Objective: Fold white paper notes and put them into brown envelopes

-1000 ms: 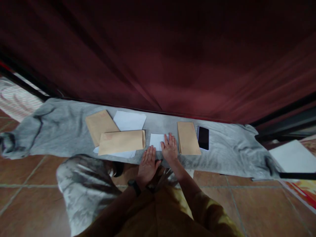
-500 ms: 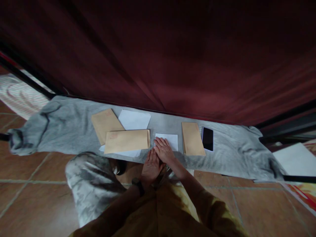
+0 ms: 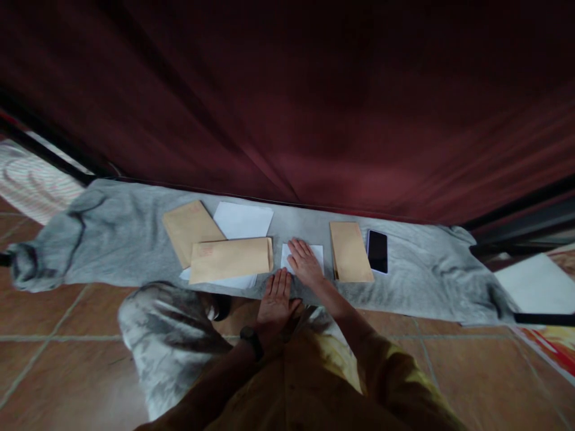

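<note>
A small white sheet of paper [image 3: 317,254], apparently folded, lies on the grey cloth in front of me. My right hand [image 3: 305,261] rests flat on it, fingers stretched out and covering much of its left and middle part. Just to the lower left, my left hand [image 3: 276,299] lies flat at the cloth's near edge, its fingertips close to the paper's lower left corner. Neither hand grips anything. Left of my hands, a brown envelope [image 3: 231,258] lies across white sheets [image 3: 244,220] and over another brown envelope [image 3: 193,230].
To the right, a stack of brown envelopes [image 3: 351,251] lies beside a dark-screened phone [image 3: 377,251]. The grey cloth [image 3: 417,263] covers a narrow bench-like surface. A dark red fabric wall [image 3: 287,131] rises along its far edge. Tiled floor [image 3: 58,359] shows below.
My right hand has slid up and right across the white paper, away from my left hand. The left hand stays nearly in place, now more fully visible.
</note>
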`<state>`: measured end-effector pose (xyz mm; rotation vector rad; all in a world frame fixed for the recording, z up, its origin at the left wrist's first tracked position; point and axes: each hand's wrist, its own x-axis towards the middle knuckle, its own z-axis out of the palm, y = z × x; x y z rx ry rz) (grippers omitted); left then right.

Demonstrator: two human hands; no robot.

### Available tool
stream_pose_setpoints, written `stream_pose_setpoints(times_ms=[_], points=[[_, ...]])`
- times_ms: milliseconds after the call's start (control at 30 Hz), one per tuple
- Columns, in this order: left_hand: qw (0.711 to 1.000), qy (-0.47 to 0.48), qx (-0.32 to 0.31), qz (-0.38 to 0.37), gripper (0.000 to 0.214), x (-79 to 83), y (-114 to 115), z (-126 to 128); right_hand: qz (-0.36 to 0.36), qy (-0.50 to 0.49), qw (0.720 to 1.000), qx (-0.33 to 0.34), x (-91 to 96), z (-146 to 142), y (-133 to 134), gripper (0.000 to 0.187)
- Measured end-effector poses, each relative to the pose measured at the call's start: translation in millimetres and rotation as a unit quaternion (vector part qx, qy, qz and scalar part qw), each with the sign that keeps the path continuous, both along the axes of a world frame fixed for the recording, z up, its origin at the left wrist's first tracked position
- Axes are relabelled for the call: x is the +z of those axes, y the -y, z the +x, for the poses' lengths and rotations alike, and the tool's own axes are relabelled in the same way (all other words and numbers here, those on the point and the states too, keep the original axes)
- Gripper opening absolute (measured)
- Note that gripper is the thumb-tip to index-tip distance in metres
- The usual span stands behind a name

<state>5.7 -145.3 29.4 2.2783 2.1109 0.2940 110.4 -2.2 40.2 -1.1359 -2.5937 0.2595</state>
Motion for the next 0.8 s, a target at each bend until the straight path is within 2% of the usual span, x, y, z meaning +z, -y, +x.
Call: stream_pose_setpoints(times_ms=[133, 200, 300, 433, 667, 800], points=[[1.000, -0.011, 0.004, 0.009, 0.071, 2.5, 1.2, 3.3, 0.014, 0.003, 0.999, 0.040, -0.2, 28.8, 37.2, 0.048], [1.000, -0.012, 0.005, 0.016, 0.071, 2.9, 2.1, 3.9, 0.023, 0.011, 1.000, 0.008, -7.2, 43.5, 57.7, 0.049], [1.000, -0.008, 0.009, 0.028, 0.075, 3.8, 3.5, 3.0, 0.034, 0.012, 0.997, -0.074, -17.6, 58.7, 78.5, 0.052], [0.999, -0.007, 0.013, 0.028, 0.078, 5.0, 6.1, -0.6, 0.044, 0.014, 0.992, -0.116, -20.8, 67.4, 88.2, 0.056], [0.999, 0.001, 0.029, 0.035, 0.079, 7.2, 4.4, 5.2, 0.058, 0.014, 0.991, -0.124, -22.9, 72.9, 93.9, 0.065], [0.999, 0.014, -0.021, 0.024, 0.069, 10.1, -7.4, 16.0, 0.061, 0.013, 0.991, -0.122, -25.9, 74.2, 93.7, 0.062]])
